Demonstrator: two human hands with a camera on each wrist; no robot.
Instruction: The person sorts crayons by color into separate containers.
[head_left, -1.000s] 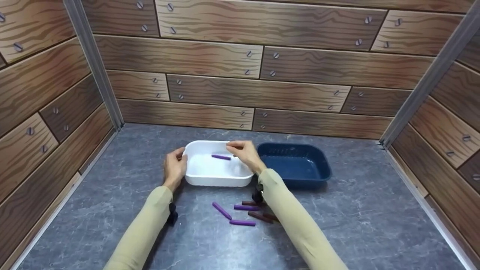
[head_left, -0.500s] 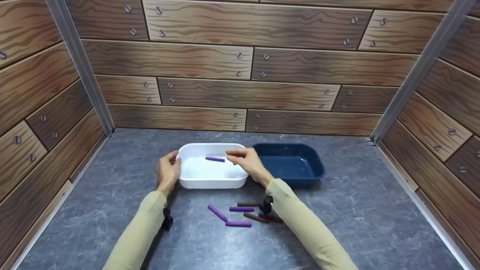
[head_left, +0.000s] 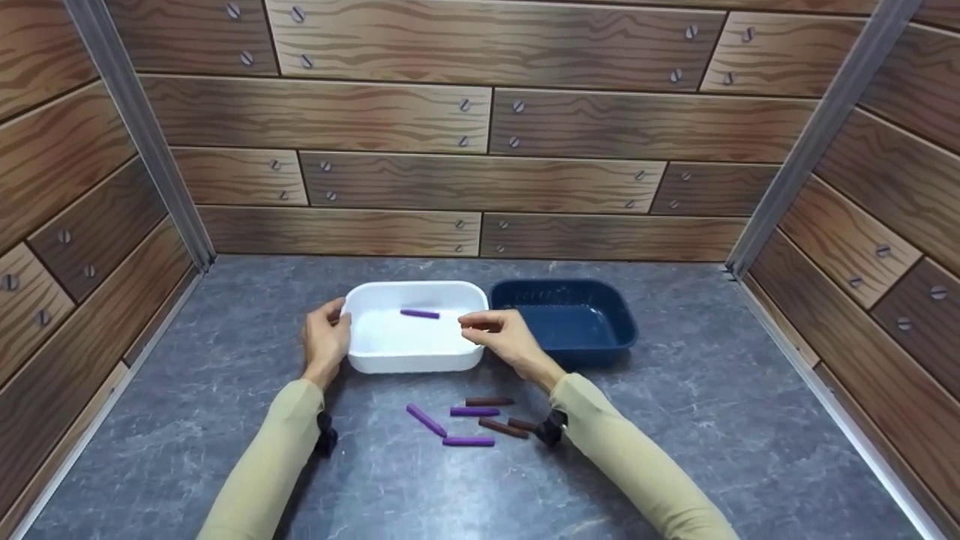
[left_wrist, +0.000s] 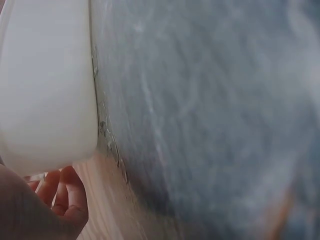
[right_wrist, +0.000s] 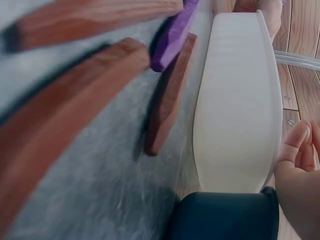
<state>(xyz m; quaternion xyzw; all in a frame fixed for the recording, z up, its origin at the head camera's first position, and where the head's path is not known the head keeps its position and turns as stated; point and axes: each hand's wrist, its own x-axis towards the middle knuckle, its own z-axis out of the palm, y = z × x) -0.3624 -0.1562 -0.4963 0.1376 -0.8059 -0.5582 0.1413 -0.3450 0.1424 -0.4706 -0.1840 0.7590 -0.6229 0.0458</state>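
My left hand (head_left: 325, 341) is at the left end of a white rectangular tub (head_left: 416, 363), thumb and fingertips right at its rim. The left wrist view shows those fingers loosely bent below the tub's end wall (left_wrist: 50, 100). One purple crayon (head_left: 420, 313) lies inside the tub. Over the tub's right end hovers my right hand (head_left: 514, 343), its thumb and fingers loosely bent together with nothing visible between them. In the right wrist view the right fingers (right_wrist: 296, 142) are beside the tub's rim.
A dark blue tub (head_left: 577, 357) stands against the white one's right side. In front lie three purple crayons, one slanted (head_left: 426, 420), and three brown crayons (head_left: 503, 427), one partly behind the right wrist camera (head_left: 552, 427). Wood-patterned panels (head_left: 390, 180) enclose the grey tabletop (head_left: 300, 495).
My right hand has drawn back toward me and slightly right, away from the tub's far side. The left hand keeps its place at the rim. The head view has shifted a little.
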